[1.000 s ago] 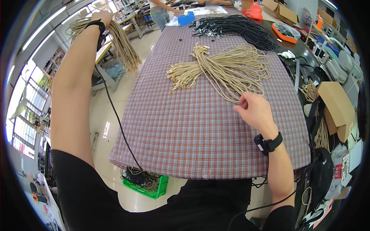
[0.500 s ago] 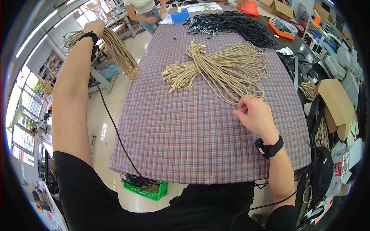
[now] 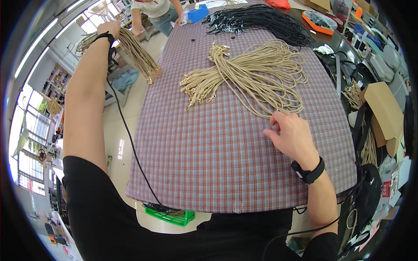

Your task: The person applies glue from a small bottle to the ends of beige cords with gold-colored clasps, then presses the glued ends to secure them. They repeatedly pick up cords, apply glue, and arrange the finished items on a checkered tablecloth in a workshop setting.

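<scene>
My left hand (image 3: 109, 28) is raised at the far left, closed around a bundle of beige cords (image 3: 138, 53). The bundle's gold clasps hang down beside the table's left edge. Two more bundles of beige cords (image 3: 257, 71) lie crossed on the plaid-covered table (image 3: 209, 152), clasps toward the left and looped ends toward the right. My right hand (image 3: 294, 135) rests by the near loops, thumb apart from loosely bent fingers, with nothing visible in it. Whether its fingertips touch the cords I cannot tell.
Black cords with silver clasps (image 3: 272, 24) lie heaped at the table's far end. Beyond stands another person (image 3: 157, 13). An orange tray (image 3: 324, 29) and a cardboard box (image 3: 383, 108) sit to the right. Below the near edge is a green crate (image 3: 180, 219). A black cable (image 3: 130, 135) trails from my left wrist.
The whole view has shifted slightly. My left hand still grips its bundle, which hangs a little nearer the table's edge. The other person's arms have moved apart. My right hand stays by the loops.
</scene>
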Action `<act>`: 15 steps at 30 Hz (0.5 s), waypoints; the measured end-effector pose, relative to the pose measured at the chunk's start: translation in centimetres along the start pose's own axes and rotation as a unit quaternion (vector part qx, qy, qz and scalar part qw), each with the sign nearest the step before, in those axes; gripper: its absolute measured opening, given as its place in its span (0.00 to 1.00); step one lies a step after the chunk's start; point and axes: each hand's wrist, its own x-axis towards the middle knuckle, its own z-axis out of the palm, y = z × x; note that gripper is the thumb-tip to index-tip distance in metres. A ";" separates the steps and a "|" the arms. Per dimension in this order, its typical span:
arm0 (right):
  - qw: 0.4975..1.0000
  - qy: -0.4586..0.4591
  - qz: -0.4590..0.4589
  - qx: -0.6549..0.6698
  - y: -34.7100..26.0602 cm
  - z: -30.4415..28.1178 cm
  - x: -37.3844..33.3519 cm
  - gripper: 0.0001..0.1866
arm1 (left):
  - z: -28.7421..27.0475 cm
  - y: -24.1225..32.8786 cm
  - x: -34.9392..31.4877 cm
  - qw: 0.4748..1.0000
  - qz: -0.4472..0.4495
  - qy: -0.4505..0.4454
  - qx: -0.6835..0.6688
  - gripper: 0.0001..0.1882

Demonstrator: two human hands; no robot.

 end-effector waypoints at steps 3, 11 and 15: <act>1.000 -0.007 -0.001 0.006 -0.3 0.0 0.1 0.15 | 0.9 0.5 2.5 1.000 -0.001 0.010 -0.021 0.12; 0.999 -0.013 -0.016 -0.031 -2.0 -0.5 0.1 0.16 | 4.7 1.3 9.2 0.998 -0.026 -0.066 -0.001 0.17; 0.999 -0.026 -0.035 -0.021 -2.8 -0.4 -0.1 0.16 | 5.7 4.6 9.4 0.998 -0.027 -0.037 -0.042 0.16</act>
